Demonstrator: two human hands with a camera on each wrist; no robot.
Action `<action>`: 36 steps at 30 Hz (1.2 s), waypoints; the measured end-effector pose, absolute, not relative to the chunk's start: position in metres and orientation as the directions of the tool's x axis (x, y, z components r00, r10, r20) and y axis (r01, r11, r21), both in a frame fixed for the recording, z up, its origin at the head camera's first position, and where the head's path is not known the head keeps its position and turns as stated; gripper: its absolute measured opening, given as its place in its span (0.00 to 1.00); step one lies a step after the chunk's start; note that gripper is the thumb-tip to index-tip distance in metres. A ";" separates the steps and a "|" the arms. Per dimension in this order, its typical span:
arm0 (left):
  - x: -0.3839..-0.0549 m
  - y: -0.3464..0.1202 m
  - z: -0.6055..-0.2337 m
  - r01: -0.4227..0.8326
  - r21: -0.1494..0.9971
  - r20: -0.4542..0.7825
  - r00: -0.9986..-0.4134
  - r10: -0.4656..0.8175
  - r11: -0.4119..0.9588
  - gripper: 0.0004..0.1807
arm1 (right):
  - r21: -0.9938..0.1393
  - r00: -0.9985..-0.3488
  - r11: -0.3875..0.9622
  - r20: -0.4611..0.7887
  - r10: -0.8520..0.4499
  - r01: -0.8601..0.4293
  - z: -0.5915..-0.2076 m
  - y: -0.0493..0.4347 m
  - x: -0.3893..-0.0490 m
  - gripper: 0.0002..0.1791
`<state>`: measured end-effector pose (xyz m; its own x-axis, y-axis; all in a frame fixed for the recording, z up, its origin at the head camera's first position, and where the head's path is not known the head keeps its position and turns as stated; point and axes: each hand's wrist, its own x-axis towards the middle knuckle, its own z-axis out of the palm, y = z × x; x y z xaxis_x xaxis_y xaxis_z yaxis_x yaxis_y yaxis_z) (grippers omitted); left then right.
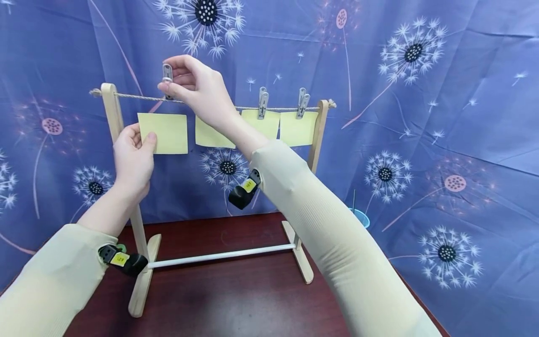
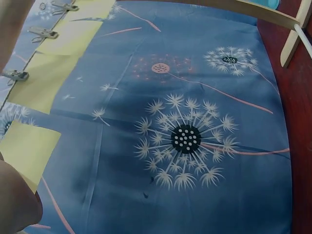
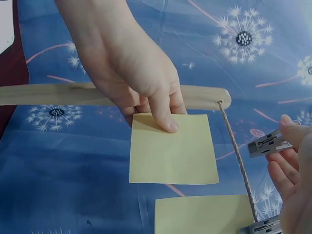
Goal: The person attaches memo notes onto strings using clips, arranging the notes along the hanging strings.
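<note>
My left hand (image 1: 134,157) pinches the left edge of a yellow paper note (image 1: 168,133) between thumb and fingers, just below the rope (image 1: 139,96). The right hand (image 1: 206,91) holds a metal clothespin (image 1: 167,74) between thumb and fingers at rope height, above the note. In the right wrist view this clothespin (image 3: 268,144) is apart from the note. Three similar notes hang to the right; the nearest hanging note (image 1: 210,135) is partly covered by my right arm. Metal clothespins (image 2: 44,34) grip these notes at the rope.
The rope runs between two wooden posts (image 1: 111,110) of a stand, joined low down by a white bar (image 1: 223,256). Its feet rest on a dark red table (image 1: 210,295). A blue dandelion-patterned cloth (image 1: 269,187) hangs behind. Part of a light-blue container (image 1: 360,218) shows beyond my right sleeve.
</note>
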<state>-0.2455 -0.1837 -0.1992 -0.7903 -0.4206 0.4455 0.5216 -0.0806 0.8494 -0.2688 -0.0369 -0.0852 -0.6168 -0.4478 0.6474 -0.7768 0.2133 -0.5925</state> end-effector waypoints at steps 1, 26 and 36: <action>-0.246 -0.183 -0.197 0.525 0.847 0.448 -0.791 -0.417 -0.084 0.08 | -0.596 -0.625 0.224 0.642 -0.443 -0.771 -0.083 -0.038 -0.272 0.24; -0.250 -0.181 -0.182 0.518 0.855 0.469 -0.789 -0.397 -0.017 0.18 | -0.561 -0.690 0.403 0.612 -0.386 -0.723 -0.070 -0.059 -0.281 0.18; -0.253 -0.182 -0.183 0.517 0.856 0.465 -0.782 -0.416 -0.015 0.17 | -0.505 -0.689 0.480 0.617 -0.381 -0.718 -0.069 -0.061 -0.280 0.14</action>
